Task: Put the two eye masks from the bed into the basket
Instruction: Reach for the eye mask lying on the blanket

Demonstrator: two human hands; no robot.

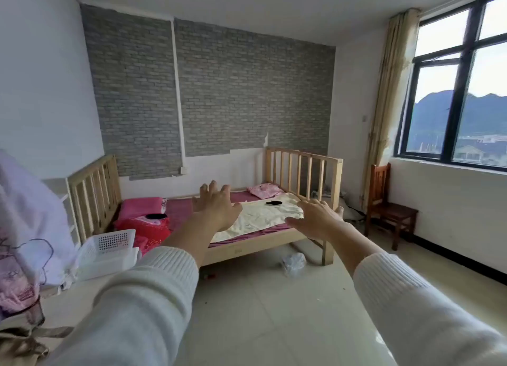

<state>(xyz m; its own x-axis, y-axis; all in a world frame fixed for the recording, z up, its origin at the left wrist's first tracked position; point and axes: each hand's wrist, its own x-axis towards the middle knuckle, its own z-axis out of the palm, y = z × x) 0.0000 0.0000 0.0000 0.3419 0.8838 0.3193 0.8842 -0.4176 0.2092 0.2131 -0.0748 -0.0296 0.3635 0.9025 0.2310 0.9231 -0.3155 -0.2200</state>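
A wooden bed stands across the room against the brick wall. One black eye mask lies on the cream blanket near the bed's right end. A second black eye mask rests on the red bedding at the left end. A white perforated basket sits on a surface left of the bed. My left hand and my right hand are stretched out in front of me, fingers spread, holding nothing, well short of the bed.
A wooden chair stands right of the bed under the window. A crumpled plastic bag lies on the tiled floor by the bed's front rail. Pink-white fabric hangs at the left edge. A pink pillow lies by the right rails.
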